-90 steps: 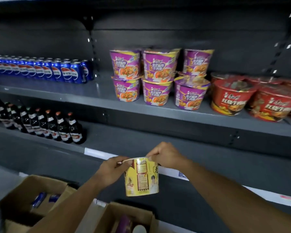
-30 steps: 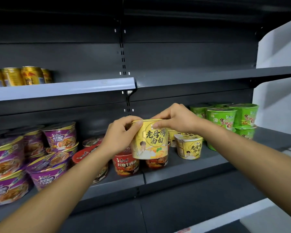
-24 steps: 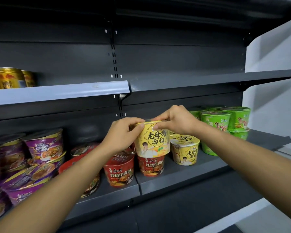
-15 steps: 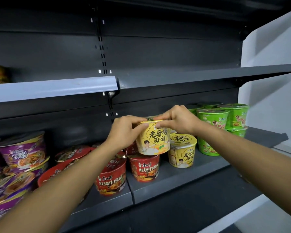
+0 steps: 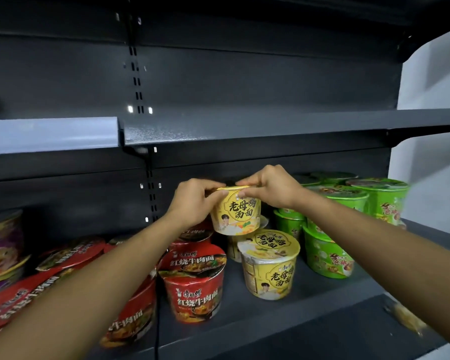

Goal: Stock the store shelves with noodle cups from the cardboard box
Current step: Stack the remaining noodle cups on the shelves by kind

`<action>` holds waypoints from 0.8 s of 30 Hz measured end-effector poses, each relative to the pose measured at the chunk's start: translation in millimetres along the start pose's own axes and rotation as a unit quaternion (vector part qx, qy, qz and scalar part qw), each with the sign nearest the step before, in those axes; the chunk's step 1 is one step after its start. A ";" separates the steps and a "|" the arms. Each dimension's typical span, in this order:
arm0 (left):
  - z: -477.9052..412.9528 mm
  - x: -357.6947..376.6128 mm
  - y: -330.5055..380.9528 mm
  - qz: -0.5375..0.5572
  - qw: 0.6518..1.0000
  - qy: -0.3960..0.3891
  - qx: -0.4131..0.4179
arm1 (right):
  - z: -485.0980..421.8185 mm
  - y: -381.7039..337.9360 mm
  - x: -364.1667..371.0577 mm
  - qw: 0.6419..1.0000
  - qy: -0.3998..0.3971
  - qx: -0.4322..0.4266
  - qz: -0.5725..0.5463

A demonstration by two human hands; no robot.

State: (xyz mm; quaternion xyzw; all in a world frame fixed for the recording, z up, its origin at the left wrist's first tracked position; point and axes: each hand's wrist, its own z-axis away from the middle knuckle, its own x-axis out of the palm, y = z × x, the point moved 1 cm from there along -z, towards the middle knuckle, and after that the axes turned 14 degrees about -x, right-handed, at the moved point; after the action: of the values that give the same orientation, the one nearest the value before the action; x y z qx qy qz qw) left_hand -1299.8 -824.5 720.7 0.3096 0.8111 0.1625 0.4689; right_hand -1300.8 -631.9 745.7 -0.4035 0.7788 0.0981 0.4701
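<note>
Up from over the cardboard box, the yellow noodle cup (image 5: pixel 235 211) between the left hand (image 5: pixel 192 203) and right hand (image 5: pixel 268 188) now hangs deep in the shelf (image 5: pixel 283 315), right above the rear yellow cup (image 5: pixel 233 249).

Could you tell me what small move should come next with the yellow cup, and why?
Probably lower the held yellow cup onto the rear yellow cup: left hand and right hand pinch its rim, and it hangs directly over that cup.
</note>
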 end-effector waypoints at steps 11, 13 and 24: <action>-26.2 55.1 4.0 -0.062 0.994 -0.033 -0.079 | -5.4 64.3 14.2 0.997 -0.051 0.050 -0.013; -30.1 60.8 4.7 -0.066 0.993 -0.038 -0.092 | -6.8 72.2 16.5 0.996 -0.055 0.063 0.000; -46.9 79.5 -3.2 -0.051 0.994 -0.026 -0.091 | -14.2 91.7 25.2 0.994 -0.074 0.084 0.008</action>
State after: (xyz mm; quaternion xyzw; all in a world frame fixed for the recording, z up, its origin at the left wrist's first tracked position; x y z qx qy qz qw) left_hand -1370.6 -773.7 690.2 0.2285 0.7949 0.2034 0.5239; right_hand -1382.0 -592.9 712.2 -0.3485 0.7504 0.0657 0.5577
